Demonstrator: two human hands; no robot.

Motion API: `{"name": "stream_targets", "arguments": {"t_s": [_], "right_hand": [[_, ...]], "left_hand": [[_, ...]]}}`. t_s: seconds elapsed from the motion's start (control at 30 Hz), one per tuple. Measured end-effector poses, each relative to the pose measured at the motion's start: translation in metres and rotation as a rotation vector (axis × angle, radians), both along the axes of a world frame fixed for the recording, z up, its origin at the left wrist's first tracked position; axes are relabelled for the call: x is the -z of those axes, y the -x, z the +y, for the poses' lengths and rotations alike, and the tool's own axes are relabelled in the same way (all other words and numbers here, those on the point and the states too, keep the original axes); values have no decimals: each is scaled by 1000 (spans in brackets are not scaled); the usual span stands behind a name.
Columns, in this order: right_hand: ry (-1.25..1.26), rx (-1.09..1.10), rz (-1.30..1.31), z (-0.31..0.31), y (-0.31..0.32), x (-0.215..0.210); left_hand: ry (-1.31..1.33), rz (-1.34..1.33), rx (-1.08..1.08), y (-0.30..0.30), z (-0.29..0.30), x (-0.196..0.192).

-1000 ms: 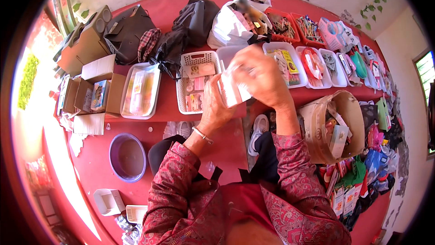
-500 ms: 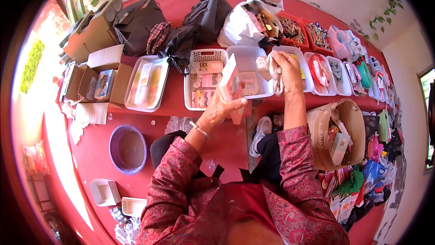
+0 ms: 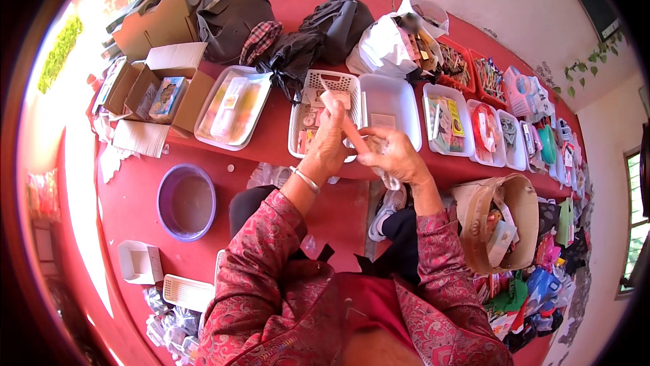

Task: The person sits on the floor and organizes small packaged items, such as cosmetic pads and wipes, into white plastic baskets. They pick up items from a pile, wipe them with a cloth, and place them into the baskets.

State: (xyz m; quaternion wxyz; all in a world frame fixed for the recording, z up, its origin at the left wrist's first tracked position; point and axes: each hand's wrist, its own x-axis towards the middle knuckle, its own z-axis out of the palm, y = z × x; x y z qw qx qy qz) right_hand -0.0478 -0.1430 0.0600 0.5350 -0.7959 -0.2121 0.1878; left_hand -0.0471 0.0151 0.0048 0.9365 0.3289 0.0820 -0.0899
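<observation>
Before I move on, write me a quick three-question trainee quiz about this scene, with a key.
1. Which hand holds the cloth? A: left. B: right. C: neither.
2. True or false: the purple basin is left of the cardboard bin.
3. What colour is the thin box in the left hand?

Key: 1. B, the right hand. 2. True. 3. Pink.
</observation>
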Motion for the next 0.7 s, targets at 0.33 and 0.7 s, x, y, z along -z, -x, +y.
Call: {"name": "stream_targets", "arguments": {"t_s": [0.33, 0.7], "right_hand": [[-355, 158, 252, -23, -6, -6], [45, 255, -839, -1, -30, -15]], "left_hand": [[182, 2, 35, 4, -17, 0], [72, 110, 128, 10, -33, 11]]}}
